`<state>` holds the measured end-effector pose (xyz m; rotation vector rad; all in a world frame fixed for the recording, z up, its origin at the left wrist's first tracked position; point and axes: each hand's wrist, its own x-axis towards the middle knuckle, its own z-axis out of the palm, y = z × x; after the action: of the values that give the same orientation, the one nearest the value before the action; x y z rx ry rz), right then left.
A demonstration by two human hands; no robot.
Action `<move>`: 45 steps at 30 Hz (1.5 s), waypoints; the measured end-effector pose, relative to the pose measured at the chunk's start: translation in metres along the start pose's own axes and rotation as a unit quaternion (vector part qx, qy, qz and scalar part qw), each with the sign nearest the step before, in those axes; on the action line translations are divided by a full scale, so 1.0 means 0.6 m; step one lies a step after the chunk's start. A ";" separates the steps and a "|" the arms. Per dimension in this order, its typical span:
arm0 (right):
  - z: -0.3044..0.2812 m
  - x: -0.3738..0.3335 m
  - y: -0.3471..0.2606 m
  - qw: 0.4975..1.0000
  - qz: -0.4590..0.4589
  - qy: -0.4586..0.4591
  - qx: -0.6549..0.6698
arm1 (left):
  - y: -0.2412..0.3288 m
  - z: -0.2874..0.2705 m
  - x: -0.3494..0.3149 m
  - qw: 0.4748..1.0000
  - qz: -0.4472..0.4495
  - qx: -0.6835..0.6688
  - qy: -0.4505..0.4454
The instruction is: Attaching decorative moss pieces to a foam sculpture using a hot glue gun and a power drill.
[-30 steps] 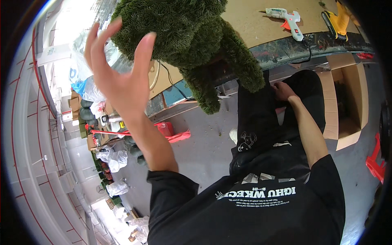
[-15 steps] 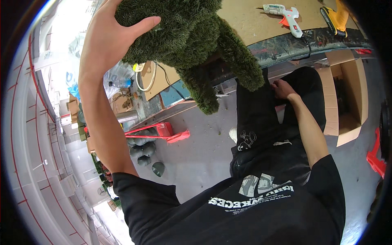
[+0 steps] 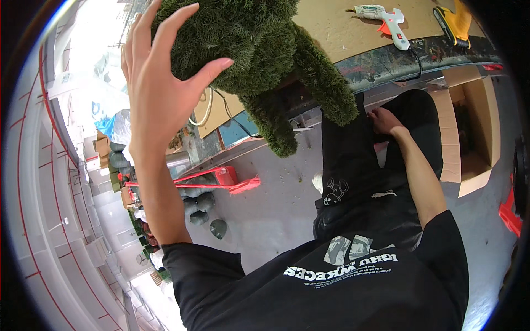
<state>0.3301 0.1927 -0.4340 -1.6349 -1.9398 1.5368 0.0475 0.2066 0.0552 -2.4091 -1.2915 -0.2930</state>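
A shaggy dark green figure covered in artificial grass (image 3: pixel 237 49) stands at the table's near edge, two leg-like parts hanging over it. Its top is cut off by the picture's upper edge. My left hand (image 3: pixel 165 83) is raised at its left side, fingers spread and thumb stretched out toward the grass. Whether the thumb tip touches the grass I cannot tell. In my lap, against the black trousers (image 3: pixel 353 160), rests my right hand (image 3: pixel 385 120) with its fingers curled in. No object shows in it, though the fingertips are partly hidden.
On the brown tabletop (image 3: pixel 331 27) lie a white glue gun (image 3: pixel 393 27) and a yellow-and-black tool (image 3: pixel 455 25). An open cardboard box (image 3: pixel 477 132) stands right of my legs. A red long-handled tool (image 3: pixel 226 176) and dark rounded pieces (image 3: pixel 199 204) are on the floor at left.
My left hand has shifted right and down along the figure, and its fingers now show spread apart. The figure and my right hand stay nearly in place.
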 end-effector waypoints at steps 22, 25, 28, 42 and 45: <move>-0.019 -0.030 -0.033 0.998 0.017 0.021 0.051 | -0.007 0.059 -0.026 0.984 0.058 0.058 0.159; -0.020 -0.043 -0.022 0.997 0.044 0.018 0.064 | -0.015 0.028 -0.032 0.996 0.001 0.033 0.082; -0.011 -0.070 -0.038 0.989 -0.066 0.092 0.093 | -0.034 0.024 -0.030 0.995 -0.020 -0.054 0.081; -0.130 -0.230 -0.497 0.861 -0.437 0.137 0.220 | -0.070 0.038 -0.015 0.996 -0.017 -0.063 0.064; -0.122 -0.191 -0.564 0.833 -0.474 0.224 0.176 | -0.077 0.046 -0.010 0.993 -0.003 -0.081 0.084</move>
<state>0.2121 0.1884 -0.0891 -0.5857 -1.6328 0.8962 0.0061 0.2372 0.0390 -2.4519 -1.2410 -0.6112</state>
